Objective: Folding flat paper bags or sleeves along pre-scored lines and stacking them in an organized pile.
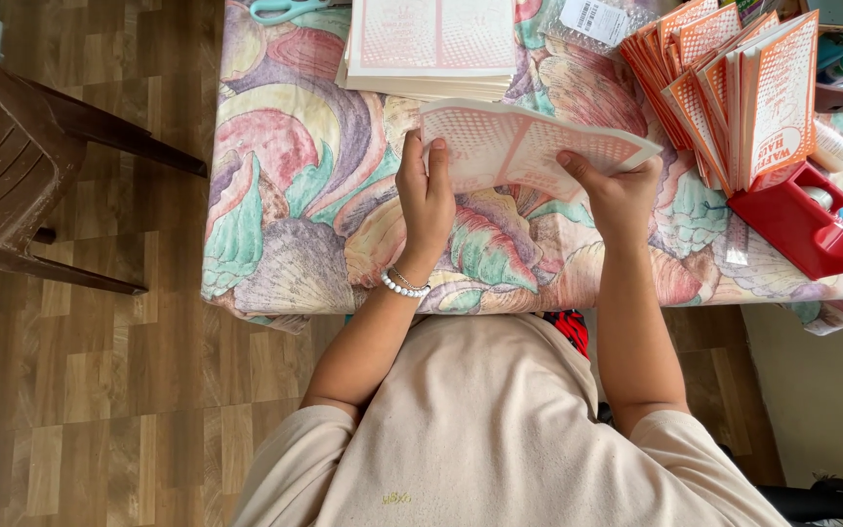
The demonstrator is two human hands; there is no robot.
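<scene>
Both my hands hold a flat pink-and-white printed paper sheet [514, 144] above the table. My left hand [425, 195], with a pearl bracelet at the wrist, grips its left edge. My right hand [620, 192] grips the lower right part, thumb on top. The sheet is partly folded and tilts slightly. A stack of the same flat sheets [431, 47] lies just behind it on the floral tablecloth [285, 195].
Several folded orange-and-white paper bags [734, 83] stand upright at the right, leaning in a red tray [797, 224] with tape rolls. Teal scissors [280, 10] lie at the far edge. A brown plastic chair [12, 166] stands left on the wooden floor.
</scene>
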